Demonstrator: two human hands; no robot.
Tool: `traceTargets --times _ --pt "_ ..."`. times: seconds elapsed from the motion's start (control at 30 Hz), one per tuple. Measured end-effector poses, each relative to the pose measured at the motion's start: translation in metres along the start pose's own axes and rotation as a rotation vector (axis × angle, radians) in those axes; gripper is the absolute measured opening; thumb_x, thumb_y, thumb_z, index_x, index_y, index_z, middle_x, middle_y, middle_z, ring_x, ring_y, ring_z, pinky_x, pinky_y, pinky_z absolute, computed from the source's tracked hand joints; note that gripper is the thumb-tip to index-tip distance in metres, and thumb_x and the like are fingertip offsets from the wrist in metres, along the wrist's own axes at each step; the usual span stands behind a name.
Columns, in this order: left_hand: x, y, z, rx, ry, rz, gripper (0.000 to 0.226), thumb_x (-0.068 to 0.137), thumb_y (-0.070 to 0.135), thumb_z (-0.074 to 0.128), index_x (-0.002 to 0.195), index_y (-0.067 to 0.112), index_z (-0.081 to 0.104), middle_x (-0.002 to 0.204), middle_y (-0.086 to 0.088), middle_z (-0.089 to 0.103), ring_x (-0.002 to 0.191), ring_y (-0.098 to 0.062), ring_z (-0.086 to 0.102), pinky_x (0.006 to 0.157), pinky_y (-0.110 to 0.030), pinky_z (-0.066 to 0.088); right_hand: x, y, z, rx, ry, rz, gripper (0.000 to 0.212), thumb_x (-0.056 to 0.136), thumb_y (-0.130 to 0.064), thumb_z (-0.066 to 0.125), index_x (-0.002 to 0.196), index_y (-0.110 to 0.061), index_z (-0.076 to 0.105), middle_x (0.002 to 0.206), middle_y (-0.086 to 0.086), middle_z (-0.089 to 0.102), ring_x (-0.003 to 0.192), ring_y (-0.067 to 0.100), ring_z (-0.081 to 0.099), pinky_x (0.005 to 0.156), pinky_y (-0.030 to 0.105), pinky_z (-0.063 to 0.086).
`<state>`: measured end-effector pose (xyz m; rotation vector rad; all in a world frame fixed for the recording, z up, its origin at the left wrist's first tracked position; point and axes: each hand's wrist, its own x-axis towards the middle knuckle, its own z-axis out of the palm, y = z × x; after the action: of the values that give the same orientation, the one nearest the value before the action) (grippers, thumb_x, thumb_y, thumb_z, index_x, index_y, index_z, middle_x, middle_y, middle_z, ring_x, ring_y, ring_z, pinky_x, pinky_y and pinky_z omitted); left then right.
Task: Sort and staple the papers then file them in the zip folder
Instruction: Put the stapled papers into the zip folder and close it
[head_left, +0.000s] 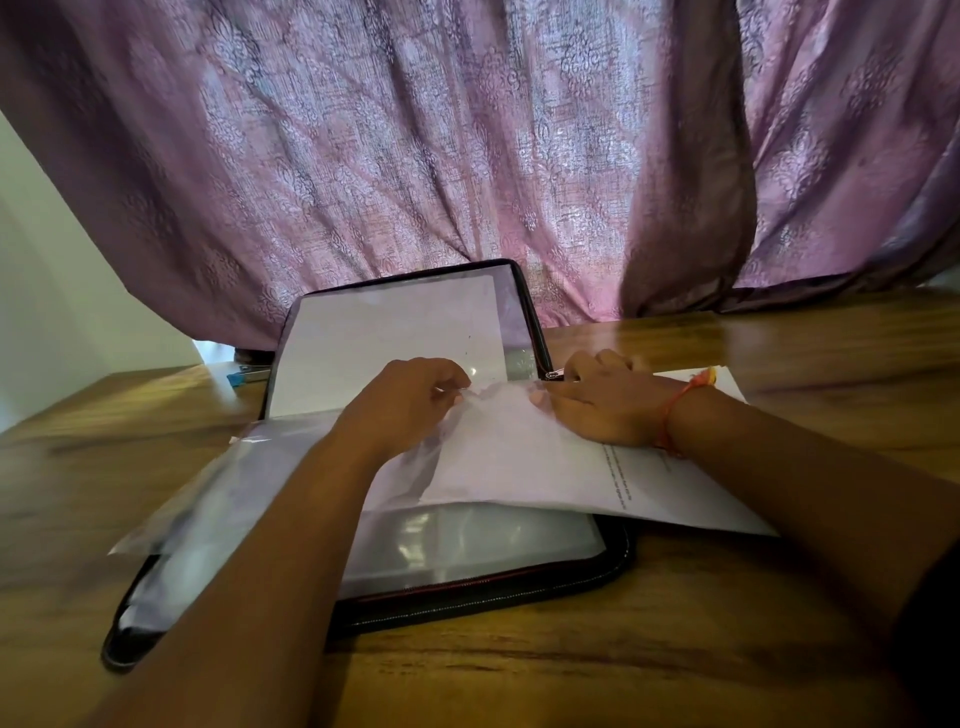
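A black zip folder (467, 587) lies open on the wooden table (727, 649), its far flap propped up against the purple curtain (467, 130) with a sheet behind clear plastic. The left hand (410, 400) pinches the top edge of a clear sleeve (218, 499) with curled fingers. The right hand (602, 400) (an orange thread round its wrist) lies on the papers (545, 462), thumb and fingers curled at their upper edge, the sheets partly inside the sleeve and jutting right past the folder. Something blue (241, 375) lies left of the flap.
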<state>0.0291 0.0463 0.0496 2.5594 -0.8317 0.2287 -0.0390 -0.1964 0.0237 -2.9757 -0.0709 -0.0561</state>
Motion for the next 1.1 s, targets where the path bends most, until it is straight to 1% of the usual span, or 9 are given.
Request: traceTargets --times 0.13,0.37,0.53,0.67,0.8,0.87,0.93,1.0,1.1 --pt "0.000 -0.001 0.004 0.017 0.064 0.003 0.026 0.100 0.007 0.057 0.116 0.020 0.074 0.117 0.001 0.073 0.104 -0.017 0.066 0.092 -0.025 0.049 -0.002 -0.001 -0.001 -0.005 -0.011 -0.003 0.063 0.091 -0.074 0.007 0.142 -0.049 0.036 0.131 -0.001 0.035 0.133 0.026 0.023 0.113 0.054 0.018" --pt "0.000 -0.002 0.008 0.002 0.141 -0.023 0.030 0.096 0.001 0.057 0.109 0.020 0.076 0.111 0.000 0.075 0.101 -0.022 0.068 0.097 -0.038 0.054 0.000 -0.007 0.000 -0.064 -0.003 0.029 0.056 0.096 -0.067 0.008 0.146 -0.049 0.027 0.142 0.008 0.032 0.137 0.032 0.020 0.112 0.053 0.019" --pt "-0.002 0.001 0.005 0.043 0.123 -0.030 0.020 0.098 0.026 0.066 0.116 0.023 0.072 0.121 0.003 0.070 0.108 -0.017 0.064 0.100 -0.035 0.049 0.001 -0.006 -0.001 -0.078 0.006 0.024 0.062 0.092 -0.072 0.006 0.145 -0.048 0.028 0.145 0.007 0.033 0.139 0.031 0.019 0.111 0.057 0.019" --pt "-0.002 0.001 0.006 0.041 0.007 -0.059 0.033 0.096 0.043 0.065 0.123 0.026 0.066 0.133 0.003 0.063 0.119 -0.021 0.057 0.102 -0.037 0.046 0.001 -0.004 0.000 -0.074 0.003 -0.008 0.057 0.094 -0.069 0.009 0.143 -0.050 0.031 0.138 0.004 0.035 0.136 0.031 0.022 0.112 0.057 0.019" --pt "-0.004 0.004 0.008 -0.026 -0.133 -0.074 0.045 0.091 0.050 0.069 0.130 0.029 0.061 0.143 0.007 0.054 0.129 -0.016 0.050 0.103 -0.028 0.038 0.005 0.001 0.003 -0.068 -0.018 -0.019 0.052 0.098 -0.063 0.020 0.148 -0.051 0.024 0.144 0.002 0.031 0.139 0.030 0.020 0.114 0.056 0.017" --pt "-0.004 0.007 0.008 -0.005 -0.180 -0.057 0.051 0.091 0.053 0.068 0.135 0.028 0.058 0.145 0.006 0.053 0.130 -0.016 0.049 0.104 -0.028 0.037 0.006 0.004 0.003 -0.028 0.016 -0.027 0.049 0.100 -0.055 0.029 0.148 -0.046 0.030 0.143 0.000 0.035 0.138 0.028 0.025 0.114 0.053 0.021" --pt "-0.004 0.009 0.008 0.038 -0.228 -0.044 0.056 0.090 0.056 0.065 0.137 0.027 0.056 0.145 0.004 0.052 0.128 -0.017 0.049 0.103 -0.028 0.037 0.003 0.005 -0.002 0.040 0.111 -0.051 0.044 0.098 -0.048 0.040 0.142 -0.040 0.045 0.139 -0.002 0.044 0.133 0.024 0.036 0.111 0.050 0.030" --pt "-0.004 0.010 0.007 0.057 -0.279 -0.044 0.060 0.090 0.059 0.064 0.139 0.026 0.054 0.145 0.002 0.052 0.125 -0.019 0.050 0.104 -0.030 0.038 -0.001 0.005 -0.008 0.066 0.227 -0.108 0.034 0.096 -0.039 0.050 0.128 -0.033 0.060 0.132 -0.003 0.055 0.124 0.020 0.047 0.104 0.038 0.039" --pt "-0.005 0.014 0.004 0.077 -0.342 -0.048 0.068 0.088 0.063 0.063 0.143 0.026 0.050 0.150 0.001 0.047 0.129 -0.022 0.046 0.112 -0.040 0.039 -0.006 0.007 -0.017 0.057 0.377 -0.110 0.014 0.091 -0.027 0.056 0.096 -0.027 0.069 0.112 0.001 0.065 0.102 0.021 0.058 0.079 0.025 0.041"
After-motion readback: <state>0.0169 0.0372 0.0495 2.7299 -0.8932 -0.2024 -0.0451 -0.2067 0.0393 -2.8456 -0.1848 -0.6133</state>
